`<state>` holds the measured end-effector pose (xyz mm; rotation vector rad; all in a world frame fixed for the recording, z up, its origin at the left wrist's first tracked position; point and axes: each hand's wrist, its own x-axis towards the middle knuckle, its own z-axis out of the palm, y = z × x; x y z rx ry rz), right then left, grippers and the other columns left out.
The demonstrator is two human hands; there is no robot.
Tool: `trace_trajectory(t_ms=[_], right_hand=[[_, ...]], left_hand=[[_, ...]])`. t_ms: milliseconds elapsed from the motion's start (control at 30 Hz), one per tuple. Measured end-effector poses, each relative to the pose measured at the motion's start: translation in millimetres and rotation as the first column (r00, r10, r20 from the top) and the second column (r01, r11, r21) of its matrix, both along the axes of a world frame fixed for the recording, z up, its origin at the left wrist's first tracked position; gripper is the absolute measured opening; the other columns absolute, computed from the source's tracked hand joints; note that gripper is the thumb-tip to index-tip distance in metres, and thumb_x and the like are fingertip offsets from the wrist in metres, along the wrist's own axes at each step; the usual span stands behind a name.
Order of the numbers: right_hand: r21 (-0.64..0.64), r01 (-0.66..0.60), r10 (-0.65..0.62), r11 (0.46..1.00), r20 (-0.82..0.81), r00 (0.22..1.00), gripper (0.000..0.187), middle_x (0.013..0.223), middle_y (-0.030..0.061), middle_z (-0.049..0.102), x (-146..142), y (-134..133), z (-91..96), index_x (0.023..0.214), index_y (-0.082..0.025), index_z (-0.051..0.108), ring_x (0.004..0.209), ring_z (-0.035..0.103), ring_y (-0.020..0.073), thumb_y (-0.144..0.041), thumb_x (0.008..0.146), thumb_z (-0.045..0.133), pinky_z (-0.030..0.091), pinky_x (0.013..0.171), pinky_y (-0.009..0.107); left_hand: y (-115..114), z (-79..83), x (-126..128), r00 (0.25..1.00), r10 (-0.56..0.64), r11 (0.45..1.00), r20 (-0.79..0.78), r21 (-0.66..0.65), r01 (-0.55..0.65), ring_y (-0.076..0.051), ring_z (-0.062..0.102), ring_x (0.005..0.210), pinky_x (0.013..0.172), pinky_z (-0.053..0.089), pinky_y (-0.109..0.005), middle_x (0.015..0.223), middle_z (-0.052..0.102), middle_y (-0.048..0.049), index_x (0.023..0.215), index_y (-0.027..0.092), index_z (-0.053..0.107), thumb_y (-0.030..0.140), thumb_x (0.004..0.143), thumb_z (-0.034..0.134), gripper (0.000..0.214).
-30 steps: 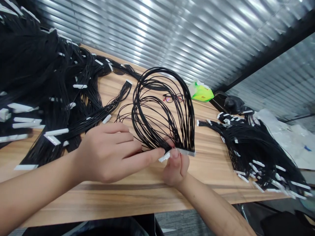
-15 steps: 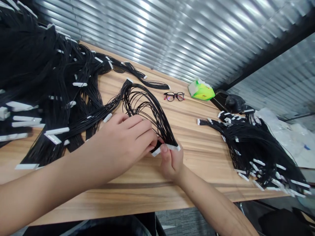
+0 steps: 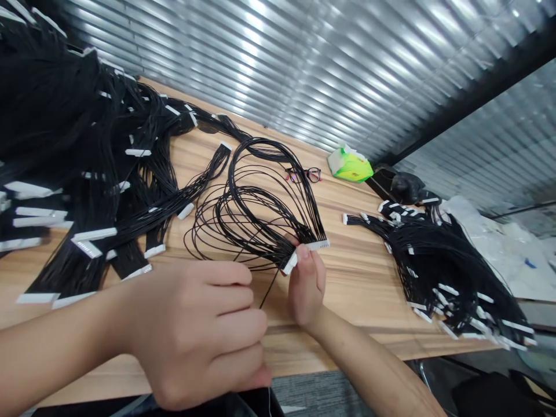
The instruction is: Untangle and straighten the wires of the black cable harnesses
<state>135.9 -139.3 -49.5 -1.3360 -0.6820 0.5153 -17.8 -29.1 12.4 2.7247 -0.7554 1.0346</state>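
My right hand [image 3: 306,289] pinches a white multi-pin connector [image 3: 306,252] between thumb and fingers, just above the wooden table [image 3: 356,278]. A bundle of thin black wires [image 3: 256,214] runs from that connector and spreads in wide loops across the table. My left hand [image 3: 195,330] is curled shut near the table's front edge, below and left of the connector. One black wire [image 3: 269,286] leaves the bundle and runs toward its fingers, where it is partly hidden.
A large heap of black wire harnesses with white connectors [image 3: 56,133] fills the left side. A smaller heap [image 3: 447,266] lies at right. Eyeglasses [image 3: 304,174] and a green tissue pack [image 3: 350,165] sit toward the far edge, before window blinds [image 3: 260,58].
My left hand has moved down toward the table's front edge, with one wire drawn out from the bundle. The wire loops now spread wider and lower across the table.
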Motion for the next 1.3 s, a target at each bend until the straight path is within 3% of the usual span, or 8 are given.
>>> trace_trajectory(t_ms=[167,400,567,833,933,1067,1167,1300], right_hand=[[0.059,0.069,-0.070,0.996,0.000,0.998,0.047,0.061,-0.0040,0.052,5,6,6.1,0.088,-0.020,0.069,0.052,0.044,0.0118,-0.065,0.088,0.058,0.039,0.046,0.024],[0.064,-0.142,0.098,0.988,0.452,0.887,0.033,0.082,0.0035,0.070,16,-1,-7.9,0.100,-0.022,0.073,0.077,0.065,0.0185,-0.042,0.102,0.045,0.052,0.077,0.033],[0.016,-0.187,0.150,0.982,0.536,0.831,0.034,0.074,0.0022,0.066,16,-3,-6.1,0.101,-0.022,0.071,0.064,0.059,0.0173,-0.037,0.103,0.041,0.048,0.061,0.031],[0.024,-0.185,0.143,0.982,0.540,0.829,0.030,0.073,0.0010,0.064,15,-3,-5.3,0.101,-0.024,0.071,0.062,0.057,0.0164,-0.035,0.103,0.043,0.046,0.061,0.030],[0.039,-0.179,0.130,0.983,0.537,0.834,0.031,0.078,0.0024,0.068,15,-4,-5.7,0.100,-0.024,0.070,0.067,0.062,0.0178,-0.036,0.103,0.041,0.049,0.066,0.031],[0.052,-0.176,0.121,0.983,0.538,0.834,0.031,0.086,0.0045,0.072,16,-5,-7.0,0.103,-0.023,0.069,0.078,0.068,0.0193,-0.037,0.103,0.041,0.052,0.074,0.032],[0.039,-0.131,0.091,0.991,0.526,0.845,0.033,0.080,0.0033,0.071,18,-5,-10.2,0.101,-0.023,0.070,0.074,0.066,0.0190,-0.038,0.103,0.041,0.052,0.071,0.032],[0.083,-0.095,0.038,0.992,0.522,0.852,0.029,0.088,0.0044,0.074,22,-5,-13.1,0.108,-0.024,0.069,0.081,0.068,0.0200,-0.036,0.102,0.043,0.054,0.077,0.034]], left_hand=[[5,2.8,5,0.963,0.254,0.957,-0.091,-0.119,-0.263,-0.013,0.042,0.054,0.054,0.032,-0.031,0.059,0.051,0.0040,0.070,0.021,0.050,0.032,0.103,0.039,0.036],[25,19.9,8,0.706,0.692,0.709,0.151,0.044,-0.704,-0.010,0.049,0.047,0.043,0.028,-0.026,0.064,0.065,0.0060,0.094,0.019,0.066,0.023,0.095,0.059,0.008],[30,22.8,3,0.719,0.687,0.713,0.111,0.092,-0.695,-0.011,0.051,0.047,0.038,0.026,-0.028,0.070,0.068,0.0037,0.080,0.019,0.068,0.029,0.092,0.061,0.017],[35,33.3,1,0.741,0.662,0.735,0.110,0.099,-0.671,-0.015,0.064,0.065,0.045,0.030,-0.027,0.087,0.073,0.0002,0.096,0.017,0.069,0.020,0.087,0.060,0.013],[28,30.8,-3,0.804,0.579,0.814,0.132,-0.041,-0.579,-0.010,0.061,0.065,0.050,0.034,-0.026,0.083,0.072,0.0032,0.113,0.019,0.064,0.013,0.086,0.059,0.029],[6,17.7,-10,0.882,0.433,0.887,0.187,-0.264,-0.380,-0.010,0.055,0.059,0.059,0.044,-0.031,0.066,0.066,0.0069,0.082,0.027,0.058,0.016,0.094,0.048,0.018],[4,13.7,-9,0.890,0.394,0.919,0.229,-0.069,-0.389,-0.013,0.056,0.056,0.052,0.038,-0.035,0.058,0.063,0.0063,0.086,0.026,0.059,0.021,0.094,0.051,0.013],[30,22.3,-2,0.756,0.580,0.772,0.302,0.094,-0.629,-0.009,0.058,0.055,0.049,0.040,-0.027,0.079,0.075,0.0058,0.098,0.021,0.063,0.025,0.091,0.064,0.008]])
